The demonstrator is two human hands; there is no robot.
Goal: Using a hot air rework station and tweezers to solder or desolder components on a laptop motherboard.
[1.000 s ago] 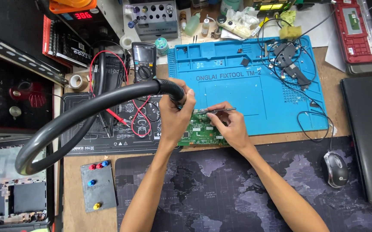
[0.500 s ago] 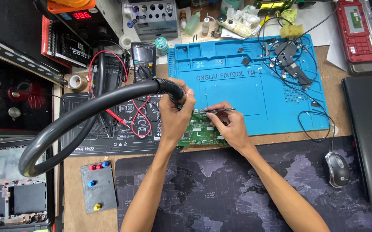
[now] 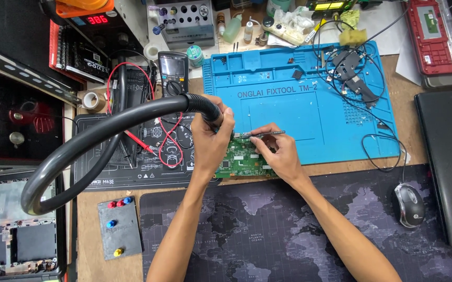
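Note:
A green circuit board (image 3: 244,162) lies at the front edge of a blue silicone work mat (image 3: 299,104). My left hand (image 3: 213,141) grips the end of a thick black hose (image 3: 100,138) and holds its tip over the board's upper left corner. My right hand (image 3: 280,151) rests on the board's right side and pinches metal tweezers (image 3: 260,134), whose points reach left toward the hose tip. Both forearms come up from the bottom of the view.
A black multimeter (image 3: 173,70) with red leads (image 3: 158,141) sits left of the mat, on a black mat (image 3: 132,167). A tangle of wires and small parts (image 3: 354,73) lies on the blue mat's right. A mouse (image 3: 408,204) rests on a dark map-print pad (image 3: 267,235). A laptop (image 3: 448,156) is at the right edge.

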